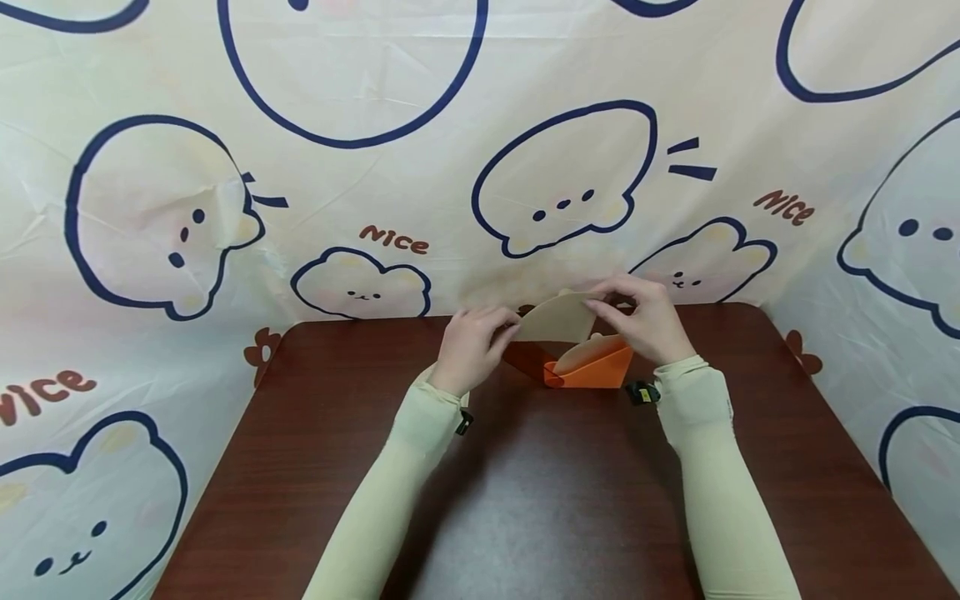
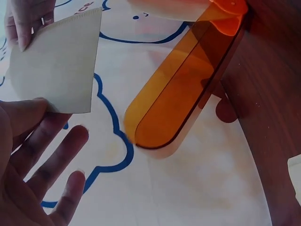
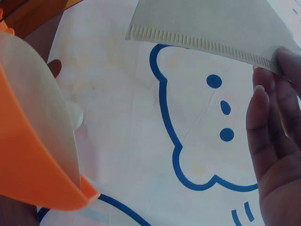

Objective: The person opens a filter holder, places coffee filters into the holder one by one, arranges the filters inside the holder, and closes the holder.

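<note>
Currently held: a flat, pale beige paper filter (image 1: 558,319) with a crimped edge, raised above the dark reddish-brown tabletop (image 1: 562,483) between both hands.
Left hand (image 1: 474,346): thumb and finger pinch one side of the paper; the other fingers spread away from it.
Right hand (image 1: 645,312): thumb and fingertips pinch near one end of the crimped edge.
Wedge-shaped orange plastic holder (image 1: 603,371): near the filter, pale paper inside.
Translucent amber lid (image 2: 169,99): open, extending from the holder's rounded end.
</note>
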The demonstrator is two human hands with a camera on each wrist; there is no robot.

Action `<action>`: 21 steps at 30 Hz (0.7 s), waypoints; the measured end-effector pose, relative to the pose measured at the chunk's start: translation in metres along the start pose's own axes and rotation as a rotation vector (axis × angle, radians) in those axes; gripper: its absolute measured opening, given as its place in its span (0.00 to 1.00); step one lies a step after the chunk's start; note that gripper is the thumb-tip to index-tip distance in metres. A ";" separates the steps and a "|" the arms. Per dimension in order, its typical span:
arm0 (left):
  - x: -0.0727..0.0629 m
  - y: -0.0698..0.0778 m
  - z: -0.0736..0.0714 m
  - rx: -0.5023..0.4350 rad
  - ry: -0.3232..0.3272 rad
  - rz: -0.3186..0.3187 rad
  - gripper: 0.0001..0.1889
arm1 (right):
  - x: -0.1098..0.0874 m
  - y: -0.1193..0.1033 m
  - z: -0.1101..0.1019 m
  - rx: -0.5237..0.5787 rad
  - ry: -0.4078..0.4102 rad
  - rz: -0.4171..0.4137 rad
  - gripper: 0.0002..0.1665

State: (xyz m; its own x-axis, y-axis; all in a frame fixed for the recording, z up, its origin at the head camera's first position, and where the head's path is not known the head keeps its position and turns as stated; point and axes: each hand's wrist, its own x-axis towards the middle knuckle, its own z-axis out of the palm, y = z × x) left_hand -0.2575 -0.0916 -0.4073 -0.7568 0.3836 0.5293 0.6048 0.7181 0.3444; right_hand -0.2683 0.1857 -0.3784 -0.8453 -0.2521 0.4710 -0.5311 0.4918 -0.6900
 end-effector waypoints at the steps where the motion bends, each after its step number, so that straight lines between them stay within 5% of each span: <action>1: 0.001 0.000 0.002 0.013 -0.002 -0.003 0.06 | 0.000 0.001 -0.001 -0.002 -0.002 0.006 0.09; 14: 0.011 0.010 0.030 0.143 -0.029 -0.023 0.05 | -0.003 0.016 -0.010 -0.097 0.017 0.055 0.08; 21: 0.013 0.019 0.044 0.235 -0.051 0.017 0.05 | -0.010 0.026 -0.017 -0.121 0.023 0.098 0.08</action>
State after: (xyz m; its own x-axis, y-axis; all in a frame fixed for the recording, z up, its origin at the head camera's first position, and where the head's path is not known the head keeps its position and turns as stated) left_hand -0.2668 -0.0474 -0.4274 -0.7621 0.4210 0.4919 0.5474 0.8246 0.1424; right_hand -0.2721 0.2148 -0.3918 -0.8906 -0.1794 0.4179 -0.4339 0.6104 -0.6627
